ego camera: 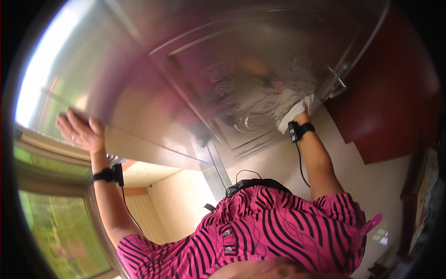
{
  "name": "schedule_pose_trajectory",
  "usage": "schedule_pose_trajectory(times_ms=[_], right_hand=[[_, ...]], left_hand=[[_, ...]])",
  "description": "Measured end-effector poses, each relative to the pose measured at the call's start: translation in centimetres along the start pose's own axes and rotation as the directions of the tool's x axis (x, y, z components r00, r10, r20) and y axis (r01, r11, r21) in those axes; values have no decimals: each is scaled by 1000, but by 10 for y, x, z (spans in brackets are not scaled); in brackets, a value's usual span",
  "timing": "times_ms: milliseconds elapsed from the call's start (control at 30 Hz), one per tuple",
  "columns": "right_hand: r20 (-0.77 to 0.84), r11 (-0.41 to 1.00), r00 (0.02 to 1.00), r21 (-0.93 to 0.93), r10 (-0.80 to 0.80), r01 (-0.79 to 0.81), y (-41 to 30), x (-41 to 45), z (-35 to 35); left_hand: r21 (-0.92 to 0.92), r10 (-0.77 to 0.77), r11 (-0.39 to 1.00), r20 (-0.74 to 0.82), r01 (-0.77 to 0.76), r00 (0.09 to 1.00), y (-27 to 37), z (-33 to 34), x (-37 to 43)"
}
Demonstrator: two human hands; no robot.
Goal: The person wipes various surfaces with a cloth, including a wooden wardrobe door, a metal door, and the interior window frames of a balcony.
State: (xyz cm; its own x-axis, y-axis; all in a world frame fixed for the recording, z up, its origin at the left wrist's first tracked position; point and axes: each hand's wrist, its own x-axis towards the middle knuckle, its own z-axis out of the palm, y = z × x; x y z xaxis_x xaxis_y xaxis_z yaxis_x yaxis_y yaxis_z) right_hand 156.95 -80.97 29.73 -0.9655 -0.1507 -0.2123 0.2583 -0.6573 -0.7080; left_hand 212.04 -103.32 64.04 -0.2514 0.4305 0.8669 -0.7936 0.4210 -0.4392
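Note:
My right hand [306, 106] is shut on a white cloth [292, 114] and presses it against a glossy metal door [195, 42]. The cloth covers most of its fingers. Beside it on the panel is a raised swirling ornament [259, 110]. Over to the left, my left hand [81, 130] is raised with its fingers a little apart and rests on the shiny door surface near its edge. It wears a ring and holds nothing that I can see; its palm is hidden.
A metal door handle [337, 80] juts out right of the cloth. Beyond it is a dark red surface [390, 90]. A framed window [62, 230] stands at the left. Black devices with cables, such as the right wrist unit [294, 132], are strapped to both wrists. Pale floor [271, 157] lies below.

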Motion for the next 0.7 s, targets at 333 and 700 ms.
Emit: schedule_pose_trajectory(times_ms=[333,700], right_hand=[[586,199,228,-115,-777,973,-38,-215,107],[550,-565,-828,650,-114,509,-63,-344,176]], left_hand=[[36,-140,990,138,136,981,19,-8,-28],[-133,-235,932,487,338,841,111,-117,-107]])
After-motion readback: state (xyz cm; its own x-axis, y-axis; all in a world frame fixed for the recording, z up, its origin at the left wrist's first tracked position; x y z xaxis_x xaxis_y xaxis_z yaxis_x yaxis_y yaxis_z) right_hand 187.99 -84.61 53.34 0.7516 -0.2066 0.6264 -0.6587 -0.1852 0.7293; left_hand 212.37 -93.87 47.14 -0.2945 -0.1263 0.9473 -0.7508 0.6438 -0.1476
